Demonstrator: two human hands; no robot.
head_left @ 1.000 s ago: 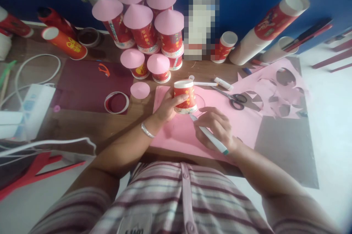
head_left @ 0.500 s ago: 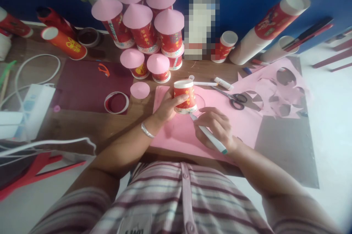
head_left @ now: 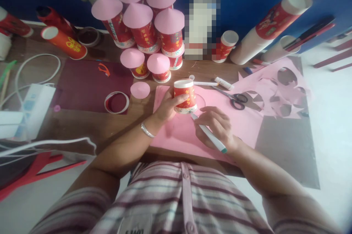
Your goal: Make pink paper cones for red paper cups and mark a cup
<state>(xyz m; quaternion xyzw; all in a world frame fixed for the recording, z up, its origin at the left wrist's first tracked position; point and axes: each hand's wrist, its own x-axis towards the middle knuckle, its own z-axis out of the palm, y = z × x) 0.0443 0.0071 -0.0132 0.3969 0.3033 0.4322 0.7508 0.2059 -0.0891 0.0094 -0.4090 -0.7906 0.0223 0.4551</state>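
My left hand (head_left: 167, 108) is wrapped round a red paper cup (head_left: 184, 95) that stands upside down on a pink paper sheet (head_left: 189, 131). My right hand (head_left: 217, 127) grips a white pen (head_left: 210, 136) with a green end. The pen's tip touches the paper at the cup's base, on its near right side. A thin drawn circle (head_left: 202, 100) shows on the pink sheet just right of the cup. A silver bracelet sits on my left wrist.
A stack of red cups with pink cone lids (head_left: 148, 25) stands behind. Scissors (head_left: 233, 98), a glue stick (head_left: 223, 83), a tape ring (head_left: 116, 102) and a loose pink cone (head_left: 140, 89) lie nearby. Cut-out pink paper (head_left: 283, 87) lies right; a power strip (head_left: 35, 107) left.
The pen and my right hand have shifted very slightly along the cup's base. The cup and my left hand stay put.
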